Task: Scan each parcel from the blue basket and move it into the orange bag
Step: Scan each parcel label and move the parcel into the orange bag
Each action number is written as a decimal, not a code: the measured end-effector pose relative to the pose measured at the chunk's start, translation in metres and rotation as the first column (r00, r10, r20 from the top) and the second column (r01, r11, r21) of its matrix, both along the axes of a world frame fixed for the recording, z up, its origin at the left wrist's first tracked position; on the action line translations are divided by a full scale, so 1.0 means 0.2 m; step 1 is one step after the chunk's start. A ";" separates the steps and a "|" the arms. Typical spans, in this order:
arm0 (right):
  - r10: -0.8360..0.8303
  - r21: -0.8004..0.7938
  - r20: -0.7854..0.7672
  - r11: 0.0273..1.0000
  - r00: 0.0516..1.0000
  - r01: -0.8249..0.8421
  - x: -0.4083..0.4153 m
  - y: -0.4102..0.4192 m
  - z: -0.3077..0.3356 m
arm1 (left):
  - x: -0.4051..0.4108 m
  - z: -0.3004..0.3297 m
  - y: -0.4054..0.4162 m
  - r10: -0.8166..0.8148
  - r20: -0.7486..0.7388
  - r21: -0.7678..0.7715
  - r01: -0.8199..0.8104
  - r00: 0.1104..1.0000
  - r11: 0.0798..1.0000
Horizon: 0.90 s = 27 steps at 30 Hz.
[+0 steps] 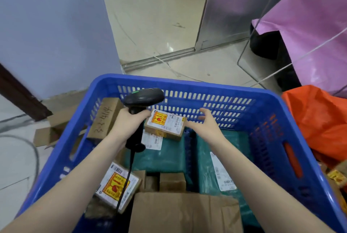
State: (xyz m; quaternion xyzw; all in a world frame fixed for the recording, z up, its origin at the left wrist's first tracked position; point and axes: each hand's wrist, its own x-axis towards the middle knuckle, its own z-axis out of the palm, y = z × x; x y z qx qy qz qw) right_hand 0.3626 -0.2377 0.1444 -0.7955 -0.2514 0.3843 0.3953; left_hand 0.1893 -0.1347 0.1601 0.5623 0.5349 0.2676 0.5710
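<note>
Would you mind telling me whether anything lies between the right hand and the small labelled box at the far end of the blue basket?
Nothing visible does. The right hand reaches open toward the small labelled box, which lies on top of the green parcels with its near side exposed. The left hand holds the scanner off to the box's left.

The basket (262, 101) is placed on the floor directly before the person, with the bag (315, 120) just beside its right wall. Parcels are held inside the basket: a small labelled box (167, 125) near the far wall, a second box (105, 118) leaned against the far left corner, a third labelled box (114, 186) at near left, and flat mailers (221, 167) beneath. The scanner (140, 105) is held above the far left area, left of the small labelled box.
</note>
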 end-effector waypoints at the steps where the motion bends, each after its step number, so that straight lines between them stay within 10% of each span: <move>1: -0.004 -0.017 -0.027 1.000 1.000 0.003 0.00 0.03 -0.06 | 0.01 -0.05 0.02 0.007 -0.004 -0.041 -0.007 1.000 0.999; 17: -0.070 -0.103 -0.323 0.994 0.944 0.038 0.02 0.23 -0.53 | 0.15 -0.43 0.23 -0.110 -0.054 -0.363 0.083 0.993 0.928; 27: -0.192 0.035 -0.307 0.977 0.932 0.212 0.06 0.16 -0.34 | 0.14 -0.20 0.15 -0.048 0.073 -0.176 0.060 0.996 0.982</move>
